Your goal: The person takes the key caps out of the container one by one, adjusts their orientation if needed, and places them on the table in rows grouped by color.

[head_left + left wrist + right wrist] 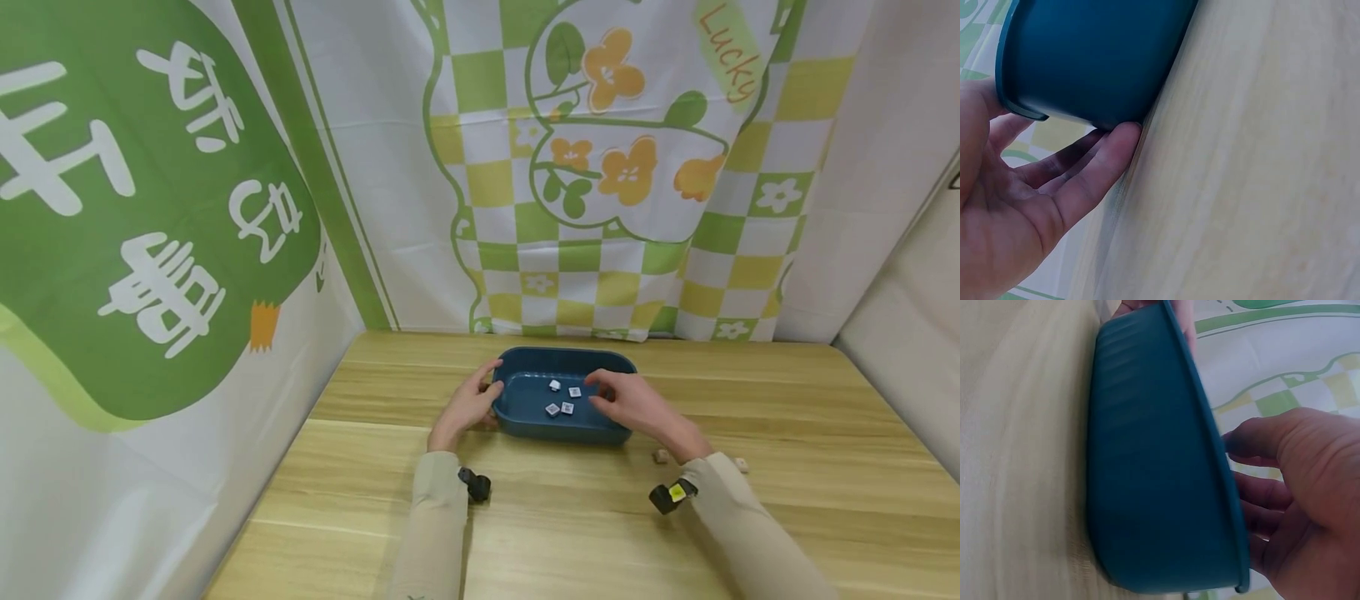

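A dark blue oval tub stands on the wooden table. Inside it lie several small white cubes with dark marks on their faces. My left hand holds the tub's left end, its thumb at the rim; in the left wrist view its fingertips touch the outer wall low down, near the table. Over the tub's right side hovers my right hand, thumb and forefinger apart near the cubes. Nothing shows between them. In the right wrist view the tub's wall hides part of the right fingers.
Two small beige cubes lie on the table near the right forearm, one left of the wrist and another right of it. Printed cloth hangs behind the table's back edge, with more on the left. Each wrist wears a small black camera.
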`<state>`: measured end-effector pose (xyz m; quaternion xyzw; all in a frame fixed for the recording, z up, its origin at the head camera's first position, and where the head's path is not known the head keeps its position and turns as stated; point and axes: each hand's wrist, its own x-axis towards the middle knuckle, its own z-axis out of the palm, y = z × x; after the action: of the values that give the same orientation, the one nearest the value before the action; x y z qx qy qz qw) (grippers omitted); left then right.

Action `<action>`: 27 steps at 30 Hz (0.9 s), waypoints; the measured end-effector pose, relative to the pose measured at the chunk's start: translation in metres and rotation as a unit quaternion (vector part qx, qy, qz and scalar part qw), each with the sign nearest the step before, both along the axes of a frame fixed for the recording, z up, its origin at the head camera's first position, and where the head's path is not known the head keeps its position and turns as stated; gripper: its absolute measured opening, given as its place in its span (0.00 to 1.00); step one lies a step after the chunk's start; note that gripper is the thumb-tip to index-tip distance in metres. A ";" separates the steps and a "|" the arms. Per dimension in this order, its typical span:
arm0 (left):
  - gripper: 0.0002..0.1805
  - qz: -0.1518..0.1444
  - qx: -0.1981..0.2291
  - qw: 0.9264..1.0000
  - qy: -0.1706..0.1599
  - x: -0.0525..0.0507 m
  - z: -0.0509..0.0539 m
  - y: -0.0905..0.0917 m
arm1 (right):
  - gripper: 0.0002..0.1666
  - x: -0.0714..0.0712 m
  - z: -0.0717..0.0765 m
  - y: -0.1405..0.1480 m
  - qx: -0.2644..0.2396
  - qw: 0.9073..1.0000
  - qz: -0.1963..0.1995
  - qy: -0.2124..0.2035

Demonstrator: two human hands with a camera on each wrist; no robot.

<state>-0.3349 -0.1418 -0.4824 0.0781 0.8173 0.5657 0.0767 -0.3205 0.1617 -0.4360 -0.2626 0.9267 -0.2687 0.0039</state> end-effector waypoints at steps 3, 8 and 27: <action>0.28 -0.006 0.003 1.000 -0.001 0.000 0.000 0.000 | 0.16 -0.006 -0.005 -0.003 0.005 1.000 0.002 0.001; 0.29 -0.026 0.011 0.999 -0.018 0.007 0.015 0.000 | 0.16 -0.013 -0.012 -0.008 0.010 1.000 0.007 -0.005; 0.27 -0.004 -0.001 1.000 0.002 -0.002 -0.002 -0.001 | 0.15 -0.027 -0.022 -0.034 0.036 0.997 0.040 -0.060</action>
<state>-0.3366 -0.1423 -0.4839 0.0824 0.8179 0.5641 0.0776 -0.3472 0.1272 -0.4584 -0.2827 0.9226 -0.2503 0.0797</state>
